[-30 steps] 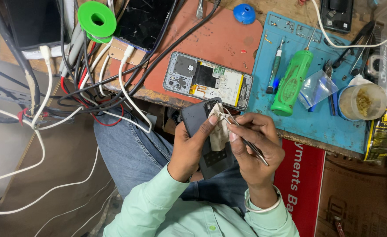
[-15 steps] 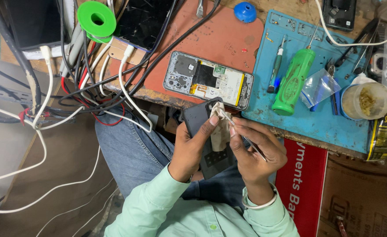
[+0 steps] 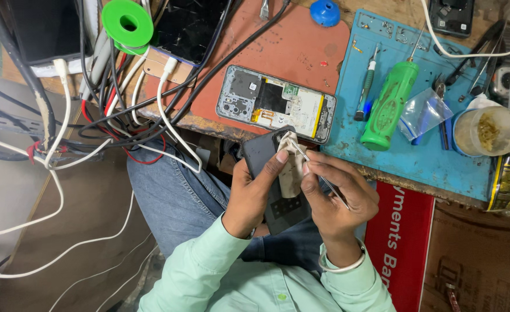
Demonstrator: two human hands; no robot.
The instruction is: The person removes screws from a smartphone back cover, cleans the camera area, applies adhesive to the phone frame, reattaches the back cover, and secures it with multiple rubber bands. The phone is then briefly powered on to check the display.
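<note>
My left hand (image 3: pixel 253 190) grips a black phone back cover (image 3: pixel 278 205) over my lap, thumb pressing a small beige cloth (image 3: pixel 293 170) against it. My right hand (image 3: pixel 338 199) pinches thin metal tweezers (image 3: pixel 324 179), whose tip touches the cloth near the cover's top corner. Just beyond, an opened phone (image 3: pixel 275 104) with exposed board and battery lies on a rust-red mat (image 3: pixel 301 52).
A blue work mat (image 3: pixel 428 156) carries a green screwdriver (image 3: pixel 389 107), a small blue-tipped driver (image 3: pixel 363 86), a plastic bag (image 3: pixel 423 112) and a cup of small parts (image 3: pixel 486 132). A green tape roll (image 3: pixel 128 23), tangled cables (image 3: pixel 110 115) and a dark-screened phone (image 3: pixel 188 26) lie at left.
Both hands have stayed close together on the cover; the right hand's tweezers shifted slightly against the cloth. Nothing on the bench moved.
</note>
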